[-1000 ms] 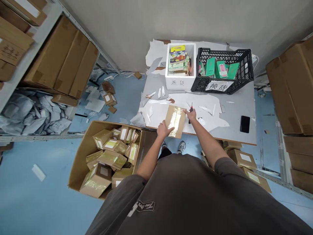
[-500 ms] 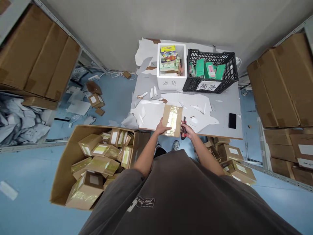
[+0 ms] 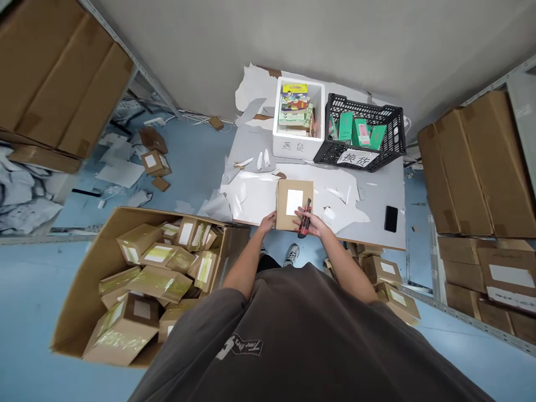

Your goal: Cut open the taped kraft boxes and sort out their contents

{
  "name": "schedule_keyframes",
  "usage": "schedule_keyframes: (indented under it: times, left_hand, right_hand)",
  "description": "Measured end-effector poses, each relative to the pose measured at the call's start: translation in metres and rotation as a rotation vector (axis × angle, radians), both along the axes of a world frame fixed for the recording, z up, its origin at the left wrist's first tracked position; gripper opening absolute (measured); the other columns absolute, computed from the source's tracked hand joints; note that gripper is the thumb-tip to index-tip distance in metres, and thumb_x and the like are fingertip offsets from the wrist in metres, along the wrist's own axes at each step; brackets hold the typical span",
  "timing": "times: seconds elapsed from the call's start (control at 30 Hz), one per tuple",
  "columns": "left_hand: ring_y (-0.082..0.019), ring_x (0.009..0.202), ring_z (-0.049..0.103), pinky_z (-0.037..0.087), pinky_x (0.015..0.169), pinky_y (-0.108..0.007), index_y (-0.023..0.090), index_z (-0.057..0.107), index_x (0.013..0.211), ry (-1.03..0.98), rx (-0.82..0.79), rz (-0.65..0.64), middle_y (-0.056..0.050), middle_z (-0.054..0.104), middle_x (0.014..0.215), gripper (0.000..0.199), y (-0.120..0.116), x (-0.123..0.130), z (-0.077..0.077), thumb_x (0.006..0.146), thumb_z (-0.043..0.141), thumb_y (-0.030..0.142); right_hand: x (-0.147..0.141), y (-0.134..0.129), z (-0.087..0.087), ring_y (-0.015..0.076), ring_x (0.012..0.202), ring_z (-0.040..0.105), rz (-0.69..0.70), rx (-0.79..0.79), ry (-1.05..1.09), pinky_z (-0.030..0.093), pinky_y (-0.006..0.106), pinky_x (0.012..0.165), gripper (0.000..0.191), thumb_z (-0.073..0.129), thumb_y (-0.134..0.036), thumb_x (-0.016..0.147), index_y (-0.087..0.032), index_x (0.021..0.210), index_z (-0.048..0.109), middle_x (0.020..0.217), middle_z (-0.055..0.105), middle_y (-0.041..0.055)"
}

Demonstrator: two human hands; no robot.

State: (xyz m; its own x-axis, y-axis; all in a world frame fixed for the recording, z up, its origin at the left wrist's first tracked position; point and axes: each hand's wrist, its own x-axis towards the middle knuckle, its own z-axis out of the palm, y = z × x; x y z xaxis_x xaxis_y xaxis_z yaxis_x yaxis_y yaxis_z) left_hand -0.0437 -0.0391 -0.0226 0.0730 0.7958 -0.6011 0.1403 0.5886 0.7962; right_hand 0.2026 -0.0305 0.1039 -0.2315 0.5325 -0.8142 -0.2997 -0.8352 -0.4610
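Note:
A small brown cardboard box (image 3: 283,195) lies at the table's front edge, a white label on its upper face. My left hand (image 3: 267,223) grips the box by its lower left edge, the fingers partly hidden. In my right hand (image 3: 314,222) is a red and black utility knife (image 3: 305,219), held across the palm over the box's right side. Some fingers of that hand reach onto the box near the label. Whether the blade is out, I cannot make out.
On the table (image 3: 377,192) stand a white bin (image 3: 298,146) of booklets and boxes, a black crate (image 3: 396,131) of green packs, and a phone (image 3: 391,218). Torn white paper (image 3: 343,209) lies around. A large carton (image 3: 79,301) full of taped boxes stands left.
The box has been turned over: its taped face was up, now the labelled one is. My right hand has come in over the box with the utility knife. The view has shifted slightly.

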Motion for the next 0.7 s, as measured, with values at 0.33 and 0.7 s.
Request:
schedule_keyframes:
  times: [0.33,0.7]
  left_hand:
    - [-0.037,0.138,0.068,0.052,0.121,-0.049,0.018,0.066,0.147,0.016,-0.019,-0.053,-0.017,0.073,0.147,0.091,0.001,0.030,0.033,0.073,0.097,0.060]
    - [-0.031,0.134,0.071,0.059,0.114,-0.048,0.017,0.067,0.145,-0.311,-0.019,0.109,-0.018,0.073,0.147,0.073,-0.002,0.042,0.030,0.095,0.073,0.070]
  right_hand:
    - [0.064,-0.022,-0.031,0.0209,0.096,0.079,-0.159,0.141,-0.313,0.064,0.029,0.080,0.026,0.072,-0.031,0.087,-0.026,0.112,0.075,0.103,0.082,0.0038]
    - [0.068,-0.019,0.008,0.0257,0.121,0.077,-0.085,0.205,-0.178,0.064,0.033,0.095,0.035,0.068,-0.038,0.096,-0.028,0.128,0.078,0.125,0.082,0.0069]
